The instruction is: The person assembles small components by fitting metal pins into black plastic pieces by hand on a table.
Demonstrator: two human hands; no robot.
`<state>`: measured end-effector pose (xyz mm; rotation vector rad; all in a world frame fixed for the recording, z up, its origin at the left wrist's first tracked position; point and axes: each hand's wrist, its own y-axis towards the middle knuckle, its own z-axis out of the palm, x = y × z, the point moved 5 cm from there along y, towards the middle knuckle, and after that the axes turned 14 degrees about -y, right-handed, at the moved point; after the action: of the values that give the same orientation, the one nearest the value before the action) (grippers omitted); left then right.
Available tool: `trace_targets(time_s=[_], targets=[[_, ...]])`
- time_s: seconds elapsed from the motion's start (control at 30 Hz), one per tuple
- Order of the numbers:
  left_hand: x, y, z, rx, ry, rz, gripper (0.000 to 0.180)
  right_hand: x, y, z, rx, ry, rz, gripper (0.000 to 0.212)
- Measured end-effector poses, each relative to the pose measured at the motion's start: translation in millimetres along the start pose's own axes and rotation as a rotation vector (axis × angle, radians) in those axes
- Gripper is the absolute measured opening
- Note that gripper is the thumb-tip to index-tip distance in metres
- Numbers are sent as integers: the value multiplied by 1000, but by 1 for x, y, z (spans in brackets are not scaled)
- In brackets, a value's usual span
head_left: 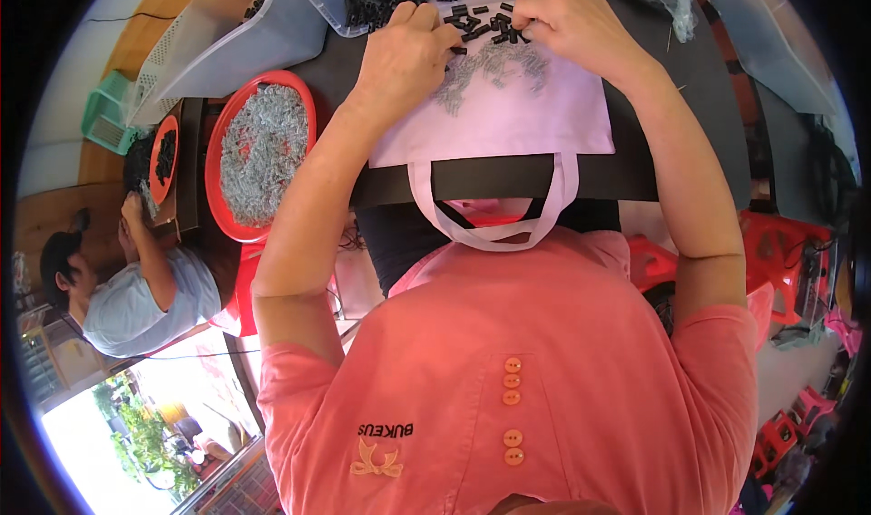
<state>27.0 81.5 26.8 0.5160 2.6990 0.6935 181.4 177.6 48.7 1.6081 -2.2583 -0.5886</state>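
A pale tote bag [508, 134] lies flat on the dark table, its handles hanging over the near edge. Small black tube-like pieces [478, 27] are scattered on its far part, with small silvery metal pieces [494, 68] spread nearer. My left hand [408, 57] rests at the left of the black pieces, fingers curled and pressed together; the fingertips are partly hidden. At their right side, the fingers of my right hand [581, 29] close in a pinch among the black pieces. Whatever either hand holds is too small or hidden to make out.
A clear plastic bin [336, 7] heaped with black pieces stands beyond the bag. Left of my arm, a red basin [214, 170] holds silvery metal pieces. Another person [150, 288] works at far left. A red stool [785, 252] stands at right.
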Motion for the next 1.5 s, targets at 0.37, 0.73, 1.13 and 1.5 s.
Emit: trace_targets(time_s=[0.37, 0.73, 1.13, 1.5], targets=[[-4, -4, -18, -74, -89, -116, 11, 38, -8, 2, 189, 111, -132, 6], [-22, -39, -38, -53, -80, -244, 13, 51, -9, 17, 176, 16, -118, 5], [-38, -27, -8, -212, -1216, -876, 15, 38, -3, -2, 135, 537, 79, 8], [-41, -34, -1, -398, -1411, -968, 14, 37, -5, 4, 318, 760, 205, 11]])
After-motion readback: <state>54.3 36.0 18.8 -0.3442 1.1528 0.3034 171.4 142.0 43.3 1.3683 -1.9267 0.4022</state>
